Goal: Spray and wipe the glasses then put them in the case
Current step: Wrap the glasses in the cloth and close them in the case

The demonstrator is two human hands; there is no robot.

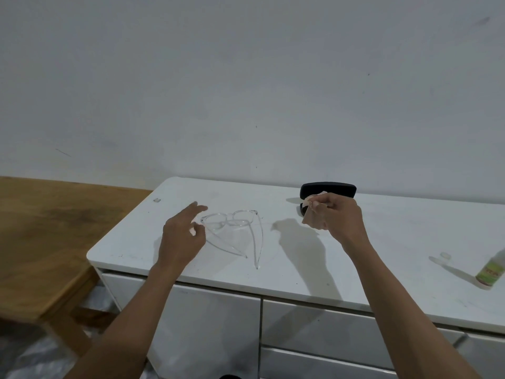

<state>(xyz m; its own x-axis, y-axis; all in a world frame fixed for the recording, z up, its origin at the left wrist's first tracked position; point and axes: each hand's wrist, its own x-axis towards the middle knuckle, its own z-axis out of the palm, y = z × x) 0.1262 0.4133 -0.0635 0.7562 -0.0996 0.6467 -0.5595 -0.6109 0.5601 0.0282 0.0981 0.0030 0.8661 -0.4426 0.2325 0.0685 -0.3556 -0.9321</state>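
Note:
Clear-framed glasses point(235, 225) lie on the white cabinet top point(382, 242) with their arms unfolded toward me. My left hand point(181, 236) hovers just left of the frame, fingers spread, holding nothing. My right hand point(337, 218) is raised to the right of the glasses and pinches a small pinkish cloth point(310, 216). The black glasses case point(328, 188) lies behind that hand near the wall, partly hidden by it. A spray bottle point(490, 272) with a green label lies at the right edge, only partly in view.
A small clear cap point(445, 255) sits next to the bottle. A wooden table point(41, 242) stands lower, to the left of the cabinet. White drawer fronts point(218, 324) are below the cabinet top. A plain wall rises behind.

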